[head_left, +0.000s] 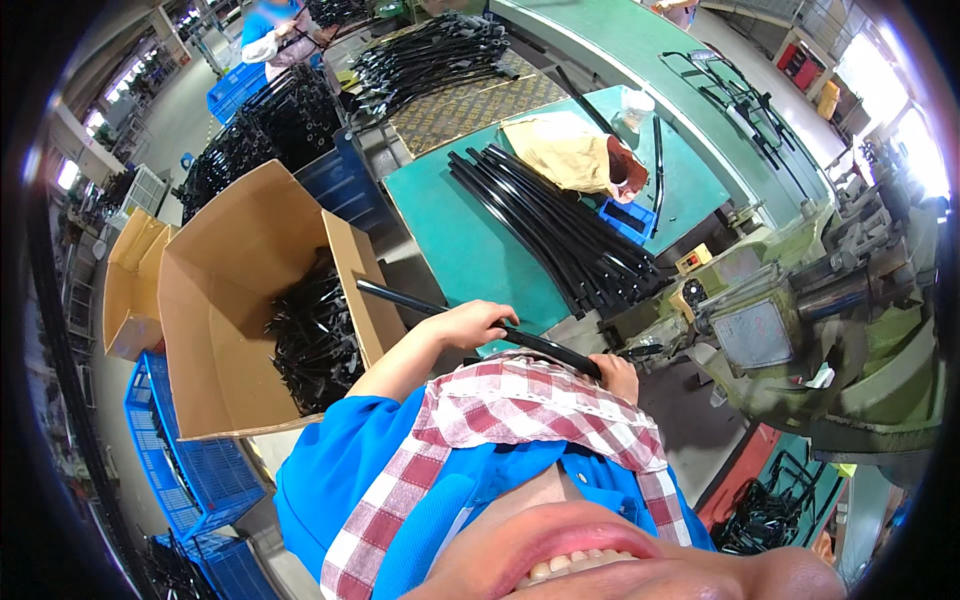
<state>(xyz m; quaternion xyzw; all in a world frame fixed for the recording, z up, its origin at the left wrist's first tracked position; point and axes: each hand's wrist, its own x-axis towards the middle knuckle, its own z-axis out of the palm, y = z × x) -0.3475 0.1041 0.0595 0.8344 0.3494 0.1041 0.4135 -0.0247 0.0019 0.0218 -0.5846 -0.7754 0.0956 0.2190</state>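
Black tube (545, 347) held slantwise before the checked apron (540, 400), left grip (482, 324) clamped around its middle, right grip (617, 378) clamped near its right end, more black tubes (550, 230) piled on the green surface (430, 225) beyond

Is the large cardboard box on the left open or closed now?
Open: nothing covers its top, so the large cardboard box shows black parts inside.
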